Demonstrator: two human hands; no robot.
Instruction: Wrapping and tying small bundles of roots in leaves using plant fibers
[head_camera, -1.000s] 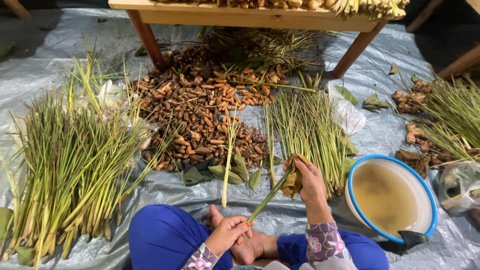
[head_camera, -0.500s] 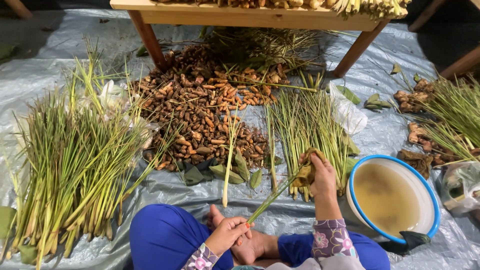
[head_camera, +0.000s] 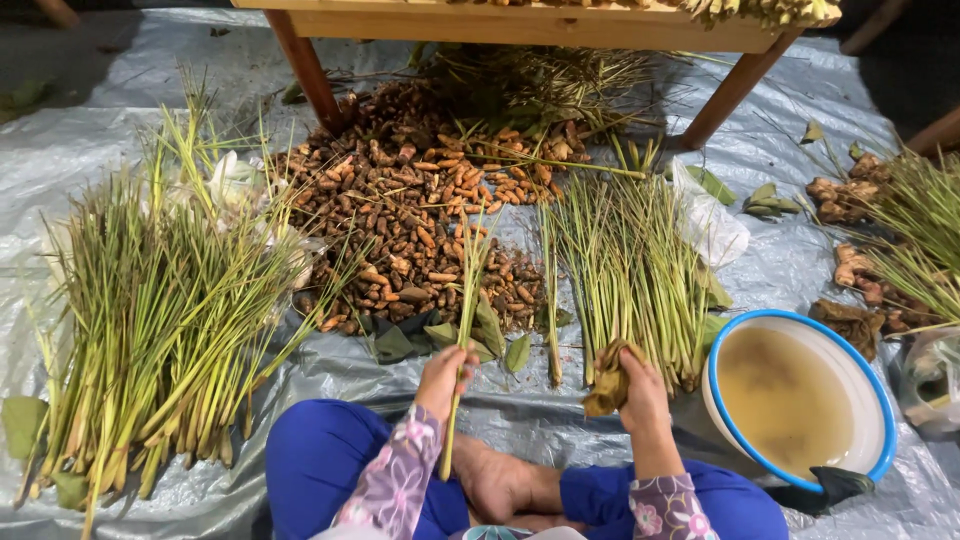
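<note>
Lemongrass stalk (head_camera: 462, 330), long, thin and green, stands nearly upright in the left hand (head_camera: 443, 372), whose fingers are closed around its lower part; its pale butt end points down toward the blue-clad lap. The right hand (head_camera: 640, 392) clenches a crumpled wad of dry brown leaf (head_camera: 606, 378), which sticks out to the left of the knuckles. Smooth bundled stalks (head_camera: 630, 270) lie just ahead on crinkled grey plastic sheeting (head_camera: 90, 140), beside knobbly brown roots (head_camera: 410, 220) and a blue-rimmed white basin (head_camera: 800, 400) of murky water.
</note>
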